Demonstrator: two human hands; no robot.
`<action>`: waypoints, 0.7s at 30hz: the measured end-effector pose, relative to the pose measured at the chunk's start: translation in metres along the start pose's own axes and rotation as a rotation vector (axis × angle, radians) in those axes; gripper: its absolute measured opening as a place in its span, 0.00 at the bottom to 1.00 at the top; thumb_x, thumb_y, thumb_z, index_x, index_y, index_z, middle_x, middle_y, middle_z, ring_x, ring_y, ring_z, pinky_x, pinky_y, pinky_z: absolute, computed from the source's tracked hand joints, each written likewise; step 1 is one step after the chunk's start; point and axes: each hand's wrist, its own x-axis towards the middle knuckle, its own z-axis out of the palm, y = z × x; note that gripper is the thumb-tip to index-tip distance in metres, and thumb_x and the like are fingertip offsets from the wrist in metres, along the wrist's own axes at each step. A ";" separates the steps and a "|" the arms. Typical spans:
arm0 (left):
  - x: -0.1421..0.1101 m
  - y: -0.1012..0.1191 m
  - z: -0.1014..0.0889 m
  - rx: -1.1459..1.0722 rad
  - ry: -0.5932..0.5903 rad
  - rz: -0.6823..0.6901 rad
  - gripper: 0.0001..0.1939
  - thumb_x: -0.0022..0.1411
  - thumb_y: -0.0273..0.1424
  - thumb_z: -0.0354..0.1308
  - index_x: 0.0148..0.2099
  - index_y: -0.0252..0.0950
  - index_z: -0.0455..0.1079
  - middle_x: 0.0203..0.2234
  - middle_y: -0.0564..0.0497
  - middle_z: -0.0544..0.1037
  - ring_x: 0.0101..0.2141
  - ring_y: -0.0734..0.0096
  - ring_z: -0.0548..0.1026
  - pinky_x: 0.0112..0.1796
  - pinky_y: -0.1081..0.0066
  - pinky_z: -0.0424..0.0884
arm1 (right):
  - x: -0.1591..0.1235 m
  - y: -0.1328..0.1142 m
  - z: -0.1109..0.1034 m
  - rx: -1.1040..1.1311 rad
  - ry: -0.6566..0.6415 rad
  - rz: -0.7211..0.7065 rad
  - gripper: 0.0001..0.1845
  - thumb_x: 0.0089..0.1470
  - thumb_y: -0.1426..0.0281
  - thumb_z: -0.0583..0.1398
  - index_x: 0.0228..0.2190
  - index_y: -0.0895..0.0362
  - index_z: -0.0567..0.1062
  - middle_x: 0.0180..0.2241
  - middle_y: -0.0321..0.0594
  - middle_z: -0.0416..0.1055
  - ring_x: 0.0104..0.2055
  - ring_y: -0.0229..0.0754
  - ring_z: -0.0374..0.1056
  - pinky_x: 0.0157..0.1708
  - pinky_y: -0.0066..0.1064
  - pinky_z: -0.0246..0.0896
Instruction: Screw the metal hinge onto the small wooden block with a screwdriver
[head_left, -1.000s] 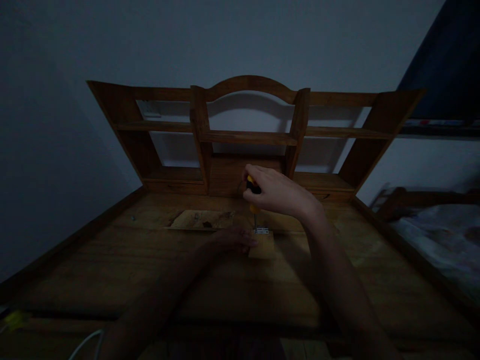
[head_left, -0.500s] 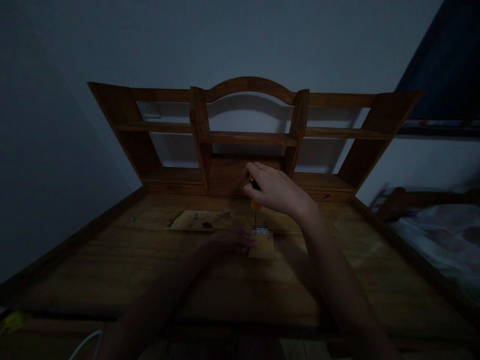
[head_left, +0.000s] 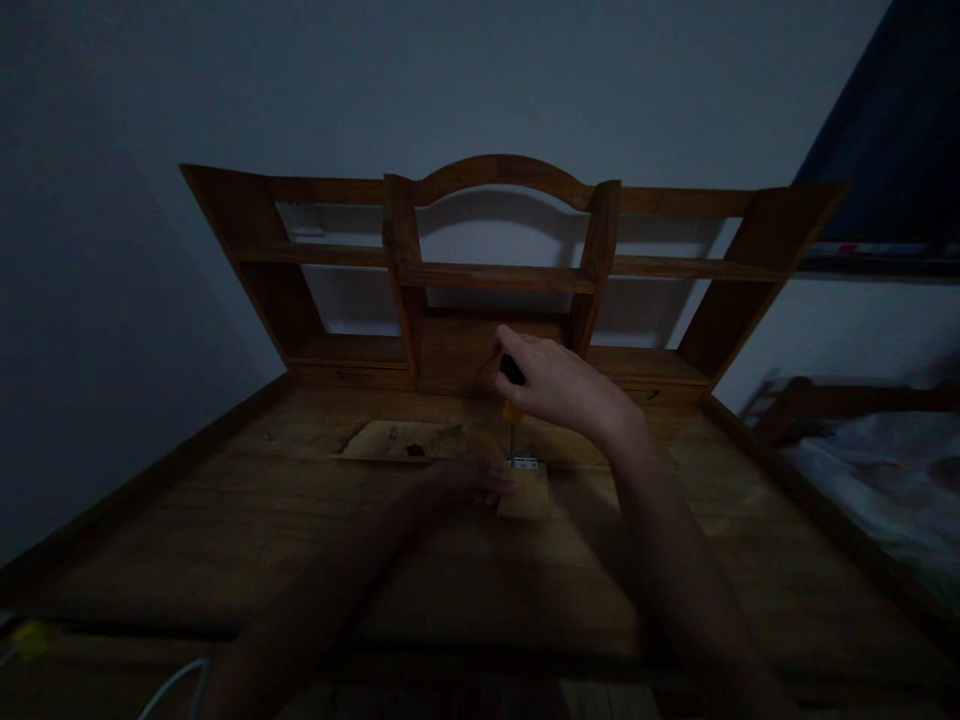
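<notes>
My right hand is wrapped round the upright screwdriver, whose handle is black and orange-yellow. Its thin shaft points down to a small silver metal hinge. The hinge lies along the far edge of a small light wooden block on the desk top. At the block's left edge, the closed fingers of my left hand grip it and touch it near the hinge. In the dim light I cannot make out the screw under the tip.
A wooden desk top spreads around the hands, with a long slot left of the hinge. A small object lies farther left. Behind stands a wooden shelf unit against the wall. Several plastic-looking folds show at right.
My right hand has shifted slightly to the right and its grip on the screwdriver handle has turned a little. The left hand, block and hinge stay nearly in place.
</notes>
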 end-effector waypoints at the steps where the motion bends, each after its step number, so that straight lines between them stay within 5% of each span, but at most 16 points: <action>1: 0.001 -0.001 0.000 -0.008 -0.020 0.008 0.21 0.50 0.43 0.69 0.26 0.32 0.67 0.18 0.54 0.68 0.19 0.78 0.62 0.22 0.75 0.52 | 0.000 0.000 -0.001 0.020 -0.010 -0.016 0.14 0.59 0.68 0.54 0.46 0.58 0.65 0.43 0.47 0.72 0.44 0.47 0.69 0.40 0.34 0.58; 6: 0.002 -0.005 -0.001 -0.062 -0.078 0.063 0.18 0.52 0.42 0.68 0.30 0.32 0.69 0.20 0.54 0.68 0.20 0.78 0.62 0.22 0.75 0.51 | -0.003 -0.005 -0.005 0.074 -0.062 -0.078 0.14 0.61 0.69 0.55 0.48 0.57 0.65 0.43 0.45 0.73 0.46 0.46 0.69 0.41 0.33 0.58; 12: 0.001 -0.007 -0.002 -0.049 -0.050 0.037 0.19 0.52 0.42 0.68 0.29 0.32 0.68 0.20 0.54 0.69 0.20 0.79 0.62 0.22 0.75 0.51 | -0.007 -0.008 -0.005 -0.039 -0.006 0.060 0.16 0.63 0.59 0.54 0.48 0.56 0.66 0.38 0.45 0.74 0.40 0.48 0.70 0.38 0.34 0.58; 21: 0.005 -0.009 -0.003 -0.043 -0.050 0.051 0.20 0.51 0.43 0.69 0.28 0.34 0.66 0.20 0.55 0.68 0.20 0.78 0.63 0.21 0.75 0.52 | -0.004 -0.006 -0.003 0.062 -0.028 -0.005 0.13 0.58 0.67 0.55 0.46 0.57 0.65 0.46 0.46 0.69 0.47 0.48 0.67 0.44 0.35 0.59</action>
